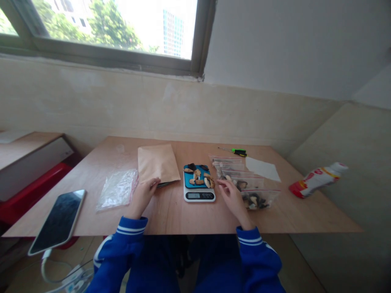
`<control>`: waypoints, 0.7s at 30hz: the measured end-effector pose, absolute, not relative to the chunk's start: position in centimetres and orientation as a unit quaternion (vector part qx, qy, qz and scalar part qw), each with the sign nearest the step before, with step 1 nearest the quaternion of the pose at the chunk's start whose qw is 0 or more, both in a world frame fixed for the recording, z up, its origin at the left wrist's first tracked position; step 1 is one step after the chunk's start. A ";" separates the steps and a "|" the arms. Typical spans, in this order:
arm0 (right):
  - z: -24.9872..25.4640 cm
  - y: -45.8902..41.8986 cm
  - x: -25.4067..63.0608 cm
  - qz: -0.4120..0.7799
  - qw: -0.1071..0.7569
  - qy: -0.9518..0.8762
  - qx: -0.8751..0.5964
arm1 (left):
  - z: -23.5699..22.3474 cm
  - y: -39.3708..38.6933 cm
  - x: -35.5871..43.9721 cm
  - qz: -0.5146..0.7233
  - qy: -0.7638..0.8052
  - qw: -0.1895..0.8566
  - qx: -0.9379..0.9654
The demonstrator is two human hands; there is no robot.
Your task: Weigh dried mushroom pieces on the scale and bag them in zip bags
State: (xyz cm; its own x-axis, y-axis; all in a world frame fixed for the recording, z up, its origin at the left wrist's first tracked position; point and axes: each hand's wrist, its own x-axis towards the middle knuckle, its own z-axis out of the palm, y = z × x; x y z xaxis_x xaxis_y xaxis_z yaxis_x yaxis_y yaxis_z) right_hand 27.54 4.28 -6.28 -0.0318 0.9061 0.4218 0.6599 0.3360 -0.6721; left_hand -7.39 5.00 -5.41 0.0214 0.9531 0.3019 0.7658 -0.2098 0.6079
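Note:
A white kitchen scale (199,200) with a blue top stands in the middle of the table, its small display lit. On it lie several dried mushroom slices (197,176), pale with dark edges. My left hand (144,196) is at the lower edge of a flat brown paper bag (159,162), fingers curled together over that edge. A dark strip shows under the bag. Just right of the scale is my right hand (231,196), its thumb and fingers slightly apart near the slices. Beside it lie several zip bags (269,195) of dried mushroom pieces, partly covered by that hand.
Clear plastic bags (117,190) lie at left, near a phone (59,217) on a cable at the table's edge. A green-and-black-handled screwdriver (240,151) and white paper (263,168) lie at the back right. A red-and-white bottle (317,179) is at far right.

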 end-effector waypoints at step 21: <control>-6.0 2.8 26.6 0.124 0.429 -0.694 -0.565 | -7.6 0.8 -13.9 0.260 0.794 0.055 0.547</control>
State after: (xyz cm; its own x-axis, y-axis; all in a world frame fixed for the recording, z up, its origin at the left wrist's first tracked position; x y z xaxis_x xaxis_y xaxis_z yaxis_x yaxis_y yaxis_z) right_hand 26.57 2.82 -5.99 0.0072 0.8902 0.4554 0.6774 0.3307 -0.6571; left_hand -13.93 0.82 -7.59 -0.3954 0.8969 0.1981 0.8400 0.2659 0.4731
